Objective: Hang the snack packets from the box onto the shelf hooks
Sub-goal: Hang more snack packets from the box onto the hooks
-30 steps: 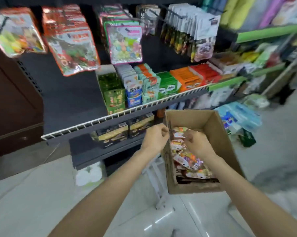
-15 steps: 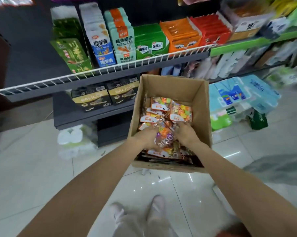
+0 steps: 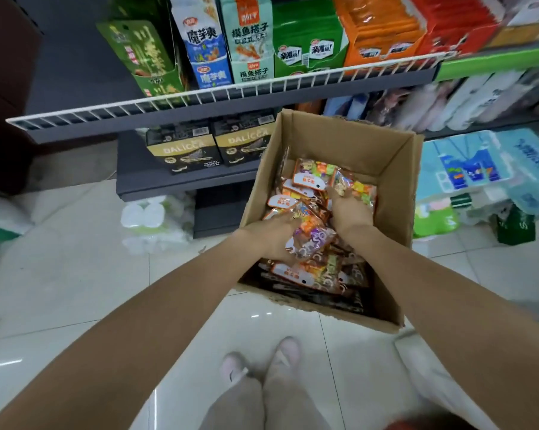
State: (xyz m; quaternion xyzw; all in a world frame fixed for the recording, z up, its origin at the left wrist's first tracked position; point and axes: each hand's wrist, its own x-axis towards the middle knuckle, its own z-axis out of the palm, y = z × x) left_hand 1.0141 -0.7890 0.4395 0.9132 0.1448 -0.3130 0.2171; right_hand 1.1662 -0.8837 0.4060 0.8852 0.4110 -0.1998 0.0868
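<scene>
An open cardboard box (image 3: 349,131) stands in front of the shelving with a heap of snack packets (image 3: 311,178) in it, clear bags of coloured sweets with orange and white headers. Both of my hands are down inside the box. My left hand (image 3: 271,240) grips a bunch of packets (image 3: 314,243) at the near left of the heap. My right hand (image 3: 350,212) reaches further back, its fingertips tucked under a packet (image 3: 344,184). No shelf hooks are in view.
A dark shelf with a white wire rail (image 3: 231,91) runs above the box, carrying green, blue, orange and red snack cartons. Black boxes (image 3: 184,150) sit on the lower shelf. Tissue packs (image 3: 479,169) lie on the right, and my feet (image 3: 262,364) are on the tiled floor.
My view has dropped from the hanging packets down to the box. Both hands went from the box's near edge into the heap, and the right hand has now reached further back.
</scene>
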